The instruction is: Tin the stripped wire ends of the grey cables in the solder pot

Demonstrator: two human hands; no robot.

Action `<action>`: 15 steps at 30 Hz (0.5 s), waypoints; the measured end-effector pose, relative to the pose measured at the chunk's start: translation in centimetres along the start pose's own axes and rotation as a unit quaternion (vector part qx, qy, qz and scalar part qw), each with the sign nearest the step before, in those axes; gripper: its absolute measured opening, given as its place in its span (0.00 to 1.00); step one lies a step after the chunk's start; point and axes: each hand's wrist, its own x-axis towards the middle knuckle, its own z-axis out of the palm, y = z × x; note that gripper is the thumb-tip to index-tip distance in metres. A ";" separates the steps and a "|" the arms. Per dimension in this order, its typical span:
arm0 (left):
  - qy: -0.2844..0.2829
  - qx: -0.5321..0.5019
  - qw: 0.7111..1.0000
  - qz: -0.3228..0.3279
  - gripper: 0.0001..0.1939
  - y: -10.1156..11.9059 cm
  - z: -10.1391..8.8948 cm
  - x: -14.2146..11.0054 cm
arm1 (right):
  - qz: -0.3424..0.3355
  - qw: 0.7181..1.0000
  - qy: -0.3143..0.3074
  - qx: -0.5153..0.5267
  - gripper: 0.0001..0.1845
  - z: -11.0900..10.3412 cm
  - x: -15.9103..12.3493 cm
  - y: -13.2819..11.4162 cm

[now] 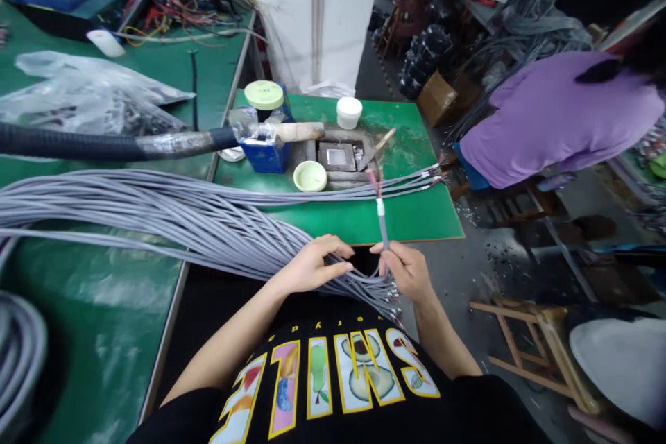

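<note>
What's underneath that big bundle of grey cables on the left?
Green tabletop shows along both edges of the cable bundle there. Whatever lies beneath its middle can't be seen, because the cables cover it.

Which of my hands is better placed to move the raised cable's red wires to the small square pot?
Probably your right hand: it pinches the raised cable, whose red wires point up near the square pot. Your left hand is open beside the grey bundle.

The green tabletop [421, 216] lies open at near right; grey cables [208, 218] and a thick hose [104, 142] bar the left.
</note>
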 end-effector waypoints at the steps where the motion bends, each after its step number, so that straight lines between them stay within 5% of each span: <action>1: 0.028 -0.075 0.997 -0.008 0.13 0.3 0.2 0.0 | -0.014 0.999 -0.033 -0.029 0.13 0.3 0.0 -0.5; 4: 0.131 -0.264 0.955 -0.034 0.16 1.2 0.6 0.2 | -0.047 0.992 -0.099 -0.069 0.13 1.1 0.0 -1.3; 8: 0.236 -0.387 0.889 -0.065 0.15 1.9 0.7 0.7 | -0.074 0.983 -0.145 -0.087 0.14 1.4 0.0 -1.6; 12: 0.226 -0.421 0.875 -0.079 0.15 2.3 1.1 1.1 | -0.076 0.979 -0.170 -0.077 0.14 1.2 0.0 -1.6; 15: 0.195 -0.432 0.878 -0.071 0.16 2.4 1.8 1.4 | -0.063 0.987 -0.131 -0.063 0.14 1.2 0.1 -1.6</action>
